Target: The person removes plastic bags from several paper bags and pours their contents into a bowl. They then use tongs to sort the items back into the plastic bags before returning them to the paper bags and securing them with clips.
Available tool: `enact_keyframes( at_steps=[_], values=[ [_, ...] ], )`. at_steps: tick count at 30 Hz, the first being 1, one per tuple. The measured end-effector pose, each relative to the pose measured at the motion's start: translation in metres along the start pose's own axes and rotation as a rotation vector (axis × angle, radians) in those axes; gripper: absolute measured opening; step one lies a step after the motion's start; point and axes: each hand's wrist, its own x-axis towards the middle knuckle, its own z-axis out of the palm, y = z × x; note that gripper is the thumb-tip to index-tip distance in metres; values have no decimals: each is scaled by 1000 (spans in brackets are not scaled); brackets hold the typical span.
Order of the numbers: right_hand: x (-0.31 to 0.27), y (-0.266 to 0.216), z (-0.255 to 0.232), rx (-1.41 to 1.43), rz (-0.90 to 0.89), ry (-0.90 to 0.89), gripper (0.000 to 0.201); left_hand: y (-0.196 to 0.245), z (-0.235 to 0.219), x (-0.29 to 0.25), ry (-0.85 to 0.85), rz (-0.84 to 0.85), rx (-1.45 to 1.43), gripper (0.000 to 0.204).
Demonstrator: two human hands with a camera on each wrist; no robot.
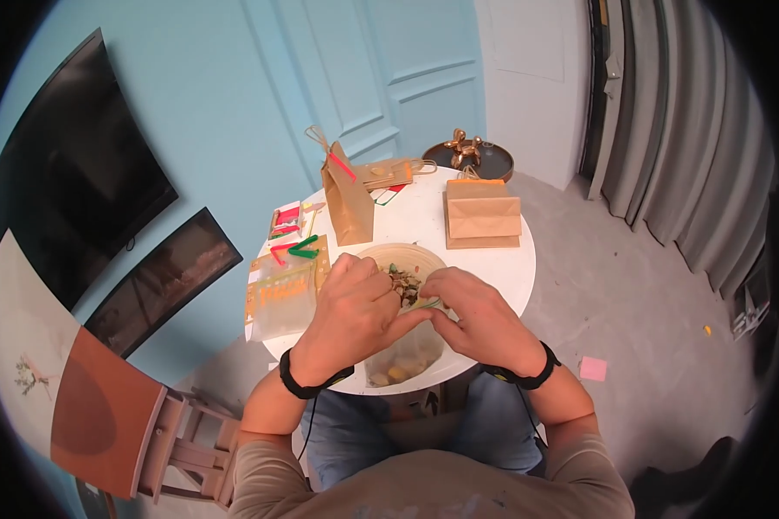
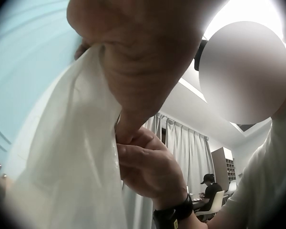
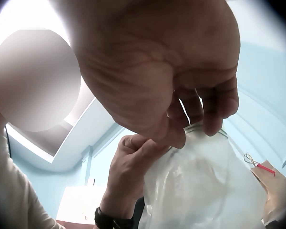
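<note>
A frosted translucent zip bag [image 1: 407, 350] hangs at the near edge of the white round table [image 1: 493, 277], with yellowish pieces showing in its bottom. My left hand [image 1: 350, 298] grips one side of its top edge, fingers curled, as the left wrist view of the bag [image 2: 81, 143] shows. My right hand [image 1: 485, 316] pinches the zip strip at the other side between thumb and fingers, seen over the bag [image 3: 200, 176] in the right wrist view. The two thumbs meet at the strip. Just beyond, a pale bowl [image 1: 428, 253] of brown dried bits is partly hidden by the hands.
A brown paper bag [image 1: 346, 203] with a red strip stands at the back left, and another paper bag [image 1: 483, 216] at the back right. Green and red pipe cleaners [image 1: 303, 251] lie on the left over a printed translucent bag [image 1: 286, 298]. A pink paper [image 1: 592, 368] lies on the floor.
</note>
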Motion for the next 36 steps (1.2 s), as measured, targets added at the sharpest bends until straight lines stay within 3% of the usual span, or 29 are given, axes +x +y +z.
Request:
enact_keyframes(
  at_steps=[5,8,11,14,17,20,23,26,30,33,36],
  values=[
    [-6,-1,2,3,-55,-126,13,-9,11,-24,-96,-140,-218,35],
    [-12,-4,9,18,-100,-151,12,-9,-4,-35,-527,-517,-572,23],
    [-21,2,21,17,-118,-157,13,-12,-6,-40,-615,-486,-792,16],
    [-27,5,26,-40,-141,-203,15,-16,2,-46,-656,-559,-888,17],
    [-28,3,25,-59,-157,-215,16,-17,9,-47,-705,-506,-829,17],
    [-29,1,14,-95,-195,-232,17,-16,12,-47,-651,-560,-815,13],
    [-32,-1,-13,-68,-199,-261,21,-23,7,-45,-424,-463,-389,12],
    [-39,6,-28,-4,-238,-269,26,-22,-15,-21,-421,-603,-291,13],
    [-52,15,-30,184,-198,-139,41,-17,-24,0,-293,-420,-243,11],
    [-72,52,-7,594,-24,153,63,-14,-32,20,-251,-376,-219,10],
    [-75,79,11,956,303,296,78,-9,-40,41,-183,-353,-184,12]
  ],
)
